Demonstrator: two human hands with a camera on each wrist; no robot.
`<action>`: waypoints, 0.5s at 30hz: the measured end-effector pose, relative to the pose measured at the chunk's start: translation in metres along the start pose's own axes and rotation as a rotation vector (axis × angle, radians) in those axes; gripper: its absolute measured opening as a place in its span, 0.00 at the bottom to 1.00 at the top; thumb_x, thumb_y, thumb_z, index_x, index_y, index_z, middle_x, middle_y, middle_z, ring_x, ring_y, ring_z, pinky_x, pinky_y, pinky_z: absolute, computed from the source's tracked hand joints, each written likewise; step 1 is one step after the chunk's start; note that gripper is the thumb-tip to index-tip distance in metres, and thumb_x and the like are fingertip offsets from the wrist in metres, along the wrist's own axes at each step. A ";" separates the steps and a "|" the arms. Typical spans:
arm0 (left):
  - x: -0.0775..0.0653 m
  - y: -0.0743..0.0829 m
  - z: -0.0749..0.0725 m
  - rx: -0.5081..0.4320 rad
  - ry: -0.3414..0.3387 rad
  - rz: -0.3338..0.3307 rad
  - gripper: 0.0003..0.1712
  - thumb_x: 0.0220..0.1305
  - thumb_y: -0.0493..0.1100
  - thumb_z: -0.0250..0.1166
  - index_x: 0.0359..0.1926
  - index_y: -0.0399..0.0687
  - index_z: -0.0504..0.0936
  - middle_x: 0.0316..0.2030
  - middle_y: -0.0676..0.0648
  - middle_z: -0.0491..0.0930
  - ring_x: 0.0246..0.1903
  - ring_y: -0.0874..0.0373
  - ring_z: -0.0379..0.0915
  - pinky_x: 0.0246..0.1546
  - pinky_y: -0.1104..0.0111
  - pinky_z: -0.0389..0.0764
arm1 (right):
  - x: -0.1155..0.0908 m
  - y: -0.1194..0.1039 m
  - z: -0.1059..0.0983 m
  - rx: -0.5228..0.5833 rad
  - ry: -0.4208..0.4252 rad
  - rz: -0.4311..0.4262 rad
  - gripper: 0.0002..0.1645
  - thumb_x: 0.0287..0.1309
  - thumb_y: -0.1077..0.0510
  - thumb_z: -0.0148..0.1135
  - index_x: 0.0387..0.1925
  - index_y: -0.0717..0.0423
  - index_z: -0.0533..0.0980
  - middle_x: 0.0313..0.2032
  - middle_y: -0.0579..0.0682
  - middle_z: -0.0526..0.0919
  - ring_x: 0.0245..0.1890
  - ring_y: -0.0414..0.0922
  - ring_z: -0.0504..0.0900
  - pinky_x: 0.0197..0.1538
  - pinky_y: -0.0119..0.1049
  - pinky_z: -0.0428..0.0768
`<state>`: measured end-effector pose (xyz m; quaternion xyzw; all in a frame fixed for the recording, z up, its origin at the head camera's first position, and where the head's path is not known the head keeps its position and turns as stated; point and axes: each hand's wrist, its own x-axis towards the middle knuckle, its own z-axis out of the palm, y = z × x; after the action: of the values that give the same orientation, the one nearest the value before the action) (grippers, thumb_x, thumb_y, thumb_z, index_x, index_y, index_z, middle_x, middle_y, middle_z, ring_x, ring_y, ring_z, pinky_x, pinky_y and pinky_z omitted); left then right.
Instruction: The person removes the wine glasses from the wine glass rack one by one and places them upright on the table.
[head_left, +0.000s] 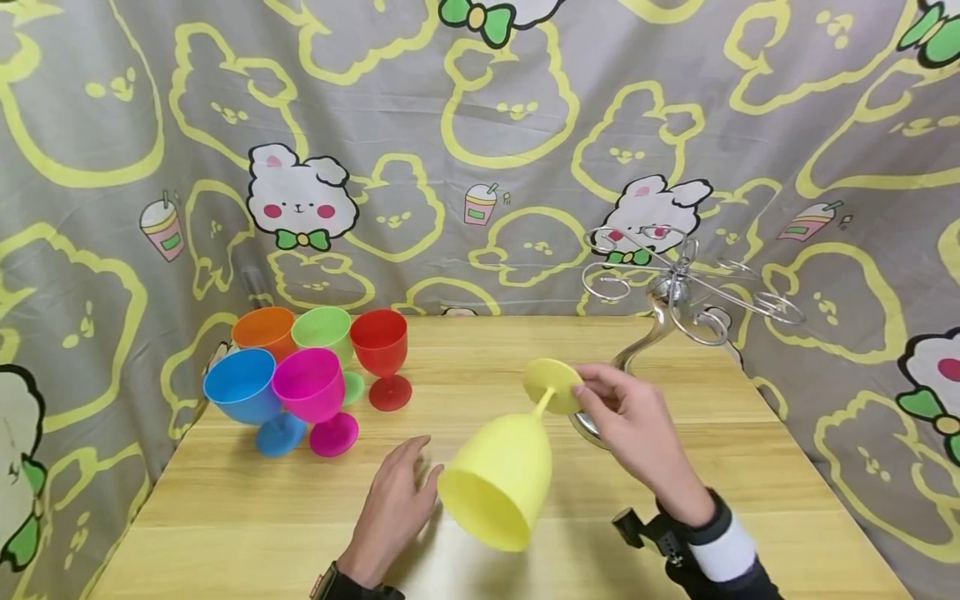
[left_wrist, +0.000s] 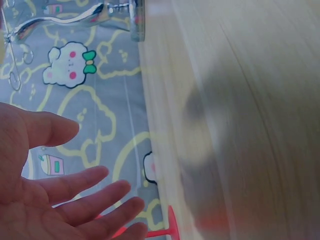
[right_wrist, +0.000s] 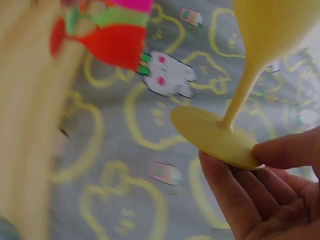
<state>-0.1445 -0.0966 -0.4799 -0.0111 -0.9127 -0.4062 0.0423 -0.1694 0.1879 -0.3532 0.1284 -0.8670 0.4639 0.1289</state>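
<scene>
A yellow plastic goblet point(head_left: 501, 467) is held tilted, mouth downward and toward me, above the table. My right hand point(head_left: 633, 425) pinches the rim of its round foot between thumb and fingers; in the right wrist view the thumb lies on one face of the foot point(right_wrist: 215, 137) and the fingers behind the other. My left hand point(head_left: 397, 508) is beside the goblet's bowl, thumb near its rim. The left wrist view shows that hand's fingers point(left_wrist: 95, 210) spread and relaxed, with nothing in them.
At the left stand upright goblets: blue point(head_left: 243, 387), magenta point(head_left: 309, 387), orange point(head_left: 264, 332), green point(head_left: 324, 329) and red point(head_left: 380, 342). A silver wire rack with loops on a curved stem point(head_left: 643, 342) stands at the back right. A patterned curtain point(head_left: 420, 108) encloses the wooden table point(head_left: 247, 533).
</scene>
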 end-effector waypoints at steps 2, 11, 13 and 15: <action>0.000 0.001 0.000 -0.014 -0.004 0.001 0.31 0.75 0.43 0.68 0.74 0.39 0.75 0.72 0.34 0.76 0.73 0.35 0.71 0.73 0.37 0.74 | -0.001 0.011 0.010 0.098 -0.046 0.113 0.15 0.75 0.64 0.64 0.58 0.64 0.84 0.46 0.57 0.94 0.37 0.33 0.90 0.40 0.28 0.88; 0.001 0.005 0.001 -0.049 0.017 0.019 0.33 0.74 0.45 0.68 0.76 0.43 0.74 0.73 0.39 0.76 0.74 0.36 0.71 0.73 0.37 0.74 | -0.014 0.045 0.050 0.479 -0.113 0.450 0.21 0.78 0.66 0.56 0.66 0.72 0.75 0.55 0.64 0.89 0.45 0.39 0.91 0.51 0.34 0.92; 0.002 0.007 0.002 -0.062 0.021 0.031 0.34 0.73 0.45 0.69 0.76 0.44 0.74 0.73 0.39 0.76 0.74 0.36 0.71 0.73 0.37 0.73 | -0.018 0.050 0.057 0.518 -0.118 0.468 0.22 0.77 0.66 0.56 0.67 0.73 0.74 0.55 0.64 0.89 0.45 0.41 0.92 0.50 0.35 0.92; 0.003 0.009 0.002 -0.080 0.023 0.046 0.34 0.73 0.45 0.70 0.76 0.46 0.74 0.74 0.40 0.76 0.74 0.37 0.71 0.73 0.36 0.73 | -0.023 0.054 0.063 0.568 -0.127 0.489 0.24 0.77 0.66 0.56 0.67 0.75 0.72 0.54 0.66 0.90 0.44 0.42 0.93 0.50 0.34 0.92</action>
<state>-0.1470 -0.0886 -0.4742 -0.0292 -0.8946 -0.4416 0.0617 -0.1728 0.1664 -0.4367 -0.0233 -0.7152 0.6939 -0.0805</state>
